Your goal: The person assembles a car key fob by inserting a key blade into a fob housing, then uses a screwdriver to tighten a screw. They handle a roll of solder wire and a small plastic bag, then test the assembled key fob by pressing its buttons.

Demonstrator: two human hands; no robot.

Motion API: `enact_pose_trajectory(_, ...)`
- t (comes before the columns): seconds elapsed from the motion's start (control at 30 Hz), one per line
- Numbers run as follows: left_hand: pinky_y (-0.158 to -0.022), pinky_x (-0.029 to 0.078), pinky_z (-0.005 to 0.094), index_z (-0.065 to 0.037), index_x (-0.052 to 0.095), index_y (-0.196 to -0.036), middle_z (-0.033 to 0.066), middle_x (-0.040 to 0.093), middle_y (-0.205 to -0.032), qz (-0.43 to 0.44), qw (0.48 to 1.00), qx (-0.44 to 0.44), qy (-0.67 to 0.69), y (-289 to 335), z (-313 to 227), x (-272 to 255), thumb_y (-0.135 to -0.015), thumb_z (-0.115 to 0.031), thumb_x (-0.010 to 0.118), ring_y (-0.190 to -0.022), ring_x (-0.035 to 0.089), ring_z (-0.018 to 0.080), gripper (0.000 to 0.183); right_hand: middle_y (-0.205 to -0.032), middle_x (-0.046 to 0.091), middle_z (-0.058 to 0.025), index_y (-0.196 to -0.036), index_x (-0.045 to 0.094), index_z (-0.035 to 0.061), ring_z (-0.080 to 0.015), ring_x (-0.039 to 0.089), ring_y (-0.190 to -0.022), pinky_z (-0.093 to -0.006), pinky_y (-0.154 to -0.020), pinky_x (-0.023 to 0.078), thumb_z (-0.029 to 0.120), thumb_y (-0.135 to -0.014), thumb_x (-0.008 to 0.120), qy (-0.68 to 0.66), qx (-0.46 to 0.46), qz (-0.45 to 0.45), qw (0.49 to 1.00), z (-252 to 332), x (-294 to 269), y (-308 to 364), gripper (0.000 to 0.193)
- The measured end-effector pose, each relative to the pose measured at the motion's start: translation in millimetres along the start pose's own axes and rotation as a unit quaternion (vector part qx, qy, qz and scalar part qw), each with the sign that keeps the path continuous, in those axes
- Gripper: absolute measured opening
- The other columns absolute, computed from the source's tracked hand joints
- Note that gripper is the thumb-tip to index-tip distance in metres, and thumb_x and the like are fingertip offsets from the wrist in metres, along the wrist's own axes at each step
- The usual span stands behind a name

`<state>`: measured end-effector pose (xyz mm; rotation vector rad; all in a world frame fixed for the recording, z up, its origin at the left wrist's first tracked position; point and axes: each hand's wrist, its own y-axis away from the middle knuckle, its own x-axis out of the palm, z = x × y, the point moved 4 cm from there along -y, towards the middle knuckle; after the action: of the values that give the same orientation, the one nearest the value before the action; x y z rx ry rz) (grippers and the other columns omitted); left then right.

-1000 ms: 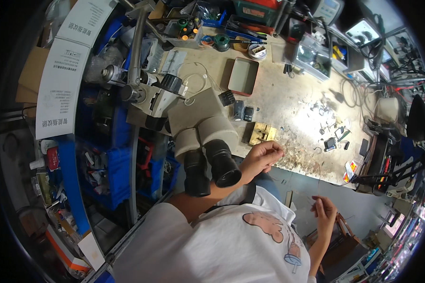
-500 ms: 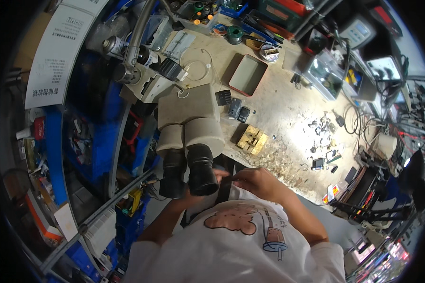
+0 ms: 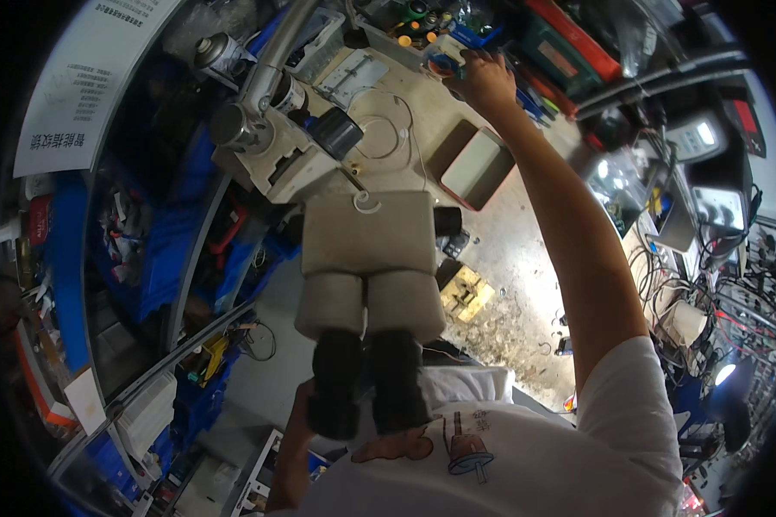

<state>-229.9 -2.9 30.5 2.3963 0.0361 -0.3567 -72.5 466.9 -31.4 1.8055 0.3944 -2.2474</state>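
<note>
Hand, right (image 3: 487, 82): fingers bent; whether they hold anything I cannot tell, the contact being hidden. Just left of my grip sits a round blue-and-orange container (image 3: 441, 66), which a sideways brush could tip. Toward me lies a red-rimmed tray (image 3: 478, 168), which a dropped wrist could shift.

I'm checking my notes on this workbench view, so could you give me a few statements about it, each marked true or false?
1. The right hand is at the far side of the bench. True.
2. The tray is round. False: the tray is rectangular.
3. The microscope has two black eyepieces. True.
4. The left hand is in plain view. False: it is hidden; only the left forearm shows.
5. The yellow block is on the bench. True.
</note>
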Motion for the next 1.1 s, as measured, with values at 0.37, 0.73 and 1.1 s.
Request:
enact_pose_trajectory(0.37, -0.059, 0.038, 0.0222, 0.002, 0.059, -0.093, 0.0008, 0.051, -0.066, -0.032, 0.947, -0.159, 0.276, -11, 65, 9, -0.088, -0.013, 0.051, -0.062, 0.045, 0.0069, 0.018, -0.119, 0.051, -0.0046, -0.112, 0.058, 0.0139, -0.0245, 0.033, -0.116, -0.0479, -0.093, 0.022, 0.052, -0.065, 0.06, 0.176, 0.051, 0.135, 0.974, 10, 49, -59, 0.061)
enact_pose_trajectory(0.73, -0.053, 0.035, 0.0228, -0.001, 0.055, -0.078, 0.0001, 0.052, -0.064, -0.003, 0.979, -0.1, 0.18, -31, 45, 6, -0.085, -0.017, 0.054, -0.057, 0.043, 0.0061, 0.018, -0.114, 0.053, -0.0062, -0.113, 0.056, 0.0161, -0.0218, 0.041, -0.112, -0.0437, -0.09, 0.03, 0.052, -0.061, 0.069, 0.138, -0.106, 0.084, 0.981, 56, 32, 2, 0.064)
enact_pose_trajectory(1.1, -0.053, 0.036, 0.0244, 0.0, 0.056, -0.075, 0.0007, 0.052, -0.062, -0.047, 0.981, -0.102, 0.158, -25, 47, 14, -0.085, -0.016, 0.053, -0.058, 0.044, 0.0063, 0.019, -0.121, 0.049, -0.0106, -0.121, 0.048, 0.0088, -0.0272, 0.038, -0.119, -0.0515, -0.098, 0.022, 0.067, -0.066, 0.054, 0.015, 0.0, 0.08, 0.997, 75, 81, -19, 0.08)
